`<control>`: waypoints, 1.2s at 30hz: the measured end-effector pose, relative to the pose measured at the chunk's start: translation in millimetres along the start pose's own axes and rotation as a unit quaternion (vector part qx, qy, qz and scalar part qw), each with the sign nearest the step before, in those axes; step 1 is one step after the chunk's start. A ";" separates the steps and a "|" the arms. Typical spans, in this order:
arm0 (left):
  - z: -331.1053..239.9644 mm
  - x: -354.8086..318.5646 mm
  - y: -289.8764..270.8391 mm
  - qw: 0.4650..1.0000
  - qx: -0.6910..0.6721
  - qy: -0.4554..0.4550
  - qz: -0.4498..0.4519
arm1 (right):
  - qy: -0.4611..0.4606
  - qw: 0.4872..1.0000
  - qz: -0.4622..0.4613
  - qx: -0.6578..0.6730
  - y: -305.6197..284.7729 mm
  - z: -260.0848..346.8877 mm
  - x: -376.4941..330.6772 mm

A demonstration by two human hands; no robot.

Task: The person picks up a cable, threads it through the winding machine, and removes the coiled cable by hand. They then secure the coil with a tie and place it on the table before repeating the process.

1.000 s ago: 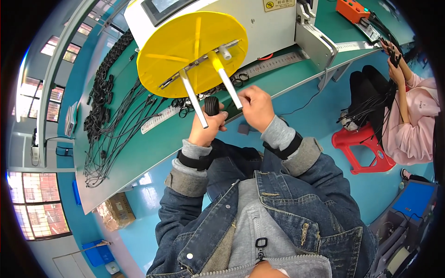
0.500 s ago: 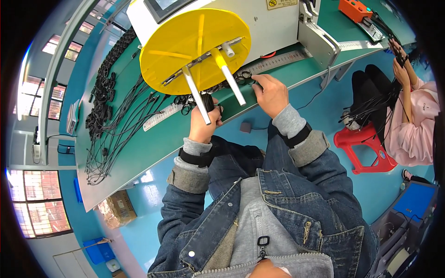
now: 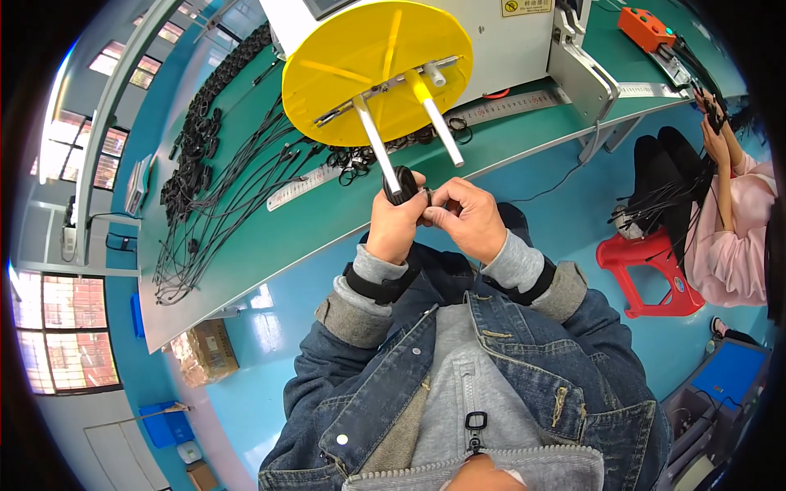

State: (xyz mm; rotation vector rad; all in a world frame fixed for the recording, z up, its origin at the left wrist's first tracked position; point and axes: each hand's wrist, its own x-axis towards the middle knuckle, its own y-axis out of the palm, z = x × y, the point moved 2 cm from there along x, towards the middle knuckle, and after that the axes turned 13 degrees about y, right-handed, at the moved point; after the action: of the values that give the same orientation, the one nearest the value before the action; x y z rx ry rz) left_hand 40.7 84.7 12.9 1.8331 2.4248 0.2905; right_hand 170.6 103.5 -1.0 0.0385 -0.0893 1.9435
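My left hand [image 3: 391,229] is wrapped round a small coil of black cable [image 3: 404,182], held upright below the yellow disc [image 3: 336,98] of the winding machine. One of the disc's two metal rods [image 3: 372,135] overlaps the coil in view; I cannot tell whether they touch. Against the coil's right side, my right hand [image 3: 471,219] pinches with thumb and forefinger. What lies between those fingertips is mostly hidden; a small dark bit shows there. Both hands are close together, in front of the green table's near edge.
Loops of thin black ties [image 3: 354,168] and a steel ruler [image 3: 282,195] lie on the green table [image 3: 246,250]. Bundles of black cables [image 3: 192,155] cover its left side. An orange switch box [image 3: 645,29] sits far right. A co-worker [image 3: 729,237] holds cables by a red stool [image 3: 639,266].
My right hand has come from the table edge leftward and down to the coil in my left hand. The coil is now raised upright. The whole view has shifted slightly.
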 end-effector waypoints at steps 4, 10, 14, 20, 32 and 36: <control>0.3 -2.1 1.9 0.998 -0.053 -0.021 0.030 | -0.008 0.996 0.001 0.094 -2.7 -3.5 1.3; 8.7 -0.7 -3.0 0.999 -0.023 0.007 0.047 | 0.213 0.866 0.219 0.395 -15.3 1.5 -9.8; 2.0 -6.4 4.7 0.990 0.051 -0.010 0.132 | 0.277 0.900 0.224 0.253 -26.7 -8.5 -16.7; 1.1 -10.7 8.1 0.959 0.183 0.055 0.208 | 0.173 0.966 0.187 0.046 -57.8 17.7 2.7; -4.4 -27.4 -4.6 0.840 0.438 0.233 0.220 | -0.153 0.908 0.118 -0.372 -20.0 39.2 0.0; -7.9 -32.3 -6.8 0.881 0.348 0.235 0.217 | -0.101 0.937 0.150 -0.300 -12.6 29.9 3.0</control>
State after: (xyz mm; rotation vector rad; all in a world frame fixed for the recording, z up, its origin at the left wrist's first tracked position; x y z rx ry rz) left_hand 41.8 51.2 17.9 2.9332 2.5869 -0.1752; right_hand 180.7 108.4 29.6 -0.1909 -0.8637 2.1324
